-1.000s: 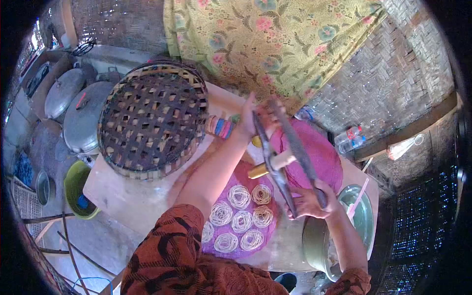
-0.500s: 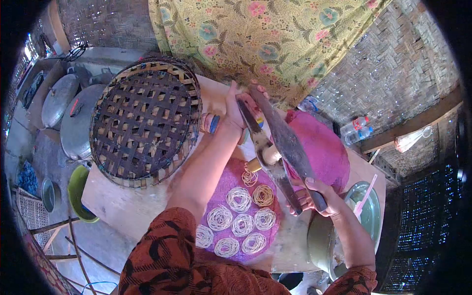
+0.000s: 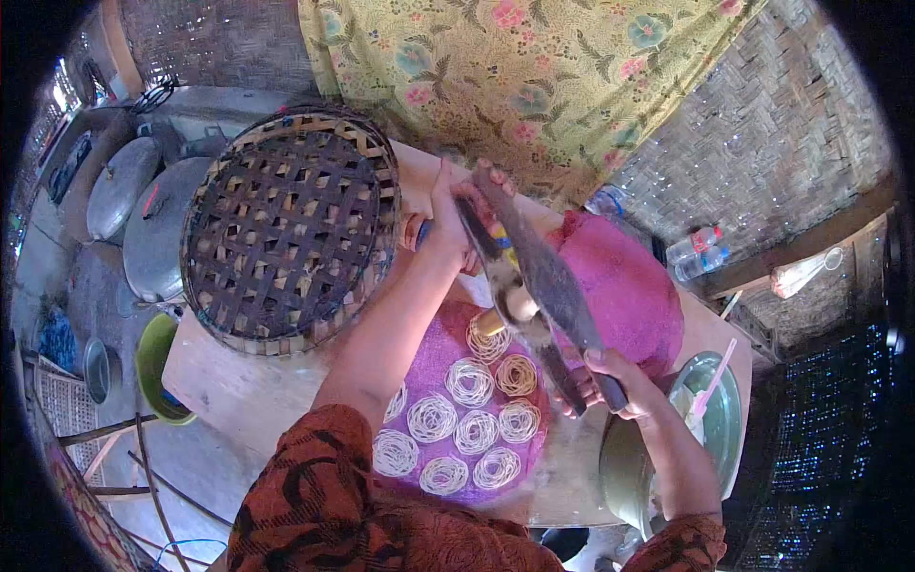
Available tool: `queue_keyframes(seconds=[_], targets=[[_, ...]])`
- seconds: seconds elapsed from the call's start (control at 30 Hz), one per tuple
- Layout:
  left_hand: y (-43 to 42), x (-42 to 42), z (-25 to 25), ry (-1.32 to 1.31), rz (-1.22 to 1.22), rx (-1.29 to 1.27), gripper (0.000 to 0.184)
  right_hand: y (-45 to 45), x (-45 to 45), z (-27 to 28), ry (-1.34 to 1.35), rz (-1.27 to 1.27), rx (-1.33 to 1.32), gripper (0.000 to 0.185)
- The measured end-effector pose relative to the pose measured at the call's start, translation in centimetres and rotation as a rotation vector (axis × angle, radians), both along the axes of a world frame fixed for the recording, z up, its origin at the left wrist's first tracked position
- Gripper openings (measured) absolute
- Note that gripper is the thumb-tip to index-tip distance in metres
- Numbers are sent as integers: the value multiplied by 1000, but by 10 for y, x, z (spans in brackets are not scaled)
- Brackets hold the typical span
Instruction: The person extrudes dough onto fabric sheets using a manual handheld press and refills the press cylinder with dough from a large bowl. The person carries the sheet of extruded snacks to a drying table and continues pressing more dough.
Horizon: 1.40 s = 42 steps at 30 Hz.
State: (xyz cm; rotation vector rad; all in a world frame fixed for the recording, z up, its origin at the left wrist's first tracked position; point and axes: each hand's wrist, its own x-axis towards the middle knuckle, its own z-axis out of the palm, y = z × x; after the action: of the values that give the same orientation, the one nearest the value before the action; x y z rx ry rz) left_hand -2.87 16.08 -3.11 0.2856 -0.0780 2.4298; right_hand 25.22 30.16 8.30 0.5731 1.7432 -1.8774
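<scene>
A wooden two-handled noodle press (image 3: 558,291) is held at a slant over a round purple mat (image 3: 444,334). My left hand (image 3: 456,221) is closed around the upper handle ends. The lower ends are in the closed grip of my right hand (image 3: 624,386). A brass-coloured cylinder (image 3: 489,322) sticks out from the middle of the press, pointing down and left. Right by it lies a coil of thin pale noodles (image 3: 486,347). Several more noodle coils (image 3: 477,432) lie on the mat, one of them browner (image 3: 516,376). My palms hide parts of the handles.
Dark woven baskets (image 3: 291,234) sit stacked on the table's left. Lidded metal pots (image 3: 157,229) and a green basin (image 3: 157,372) are farther left. At right stand a pink-covered mound (image 3: 624,286) and a large pot (image 3: 624,467) with a green basin (image 3: 729,419). Plastic bottles (image 3: 701,253) lie beyond.
The noodle coil by the brass cylinder has grown fuller and rounder. Both hands keep their hold on the press. The whole view has shifted slightly.
</scene>
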Motion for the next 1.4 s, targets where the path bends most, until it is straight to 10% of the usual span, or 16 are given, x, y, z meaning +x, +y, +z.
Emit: queue_keyframes(seconds=[0.3,0.57,0.87,1.4], targets=[[35,3,-55,-83,-130,-2,53,21,16,-48,-44,16,136,67],[-45,24,99,134,-12,-151,45,-3,11,-4,100,26,-113,78],[-121,40,6,-82,114,-200,42,-61,3,-19,-112,171,80,67],[-140,44,43,-75,194,-47,53,-65,-7,18,88,284,316,63]])
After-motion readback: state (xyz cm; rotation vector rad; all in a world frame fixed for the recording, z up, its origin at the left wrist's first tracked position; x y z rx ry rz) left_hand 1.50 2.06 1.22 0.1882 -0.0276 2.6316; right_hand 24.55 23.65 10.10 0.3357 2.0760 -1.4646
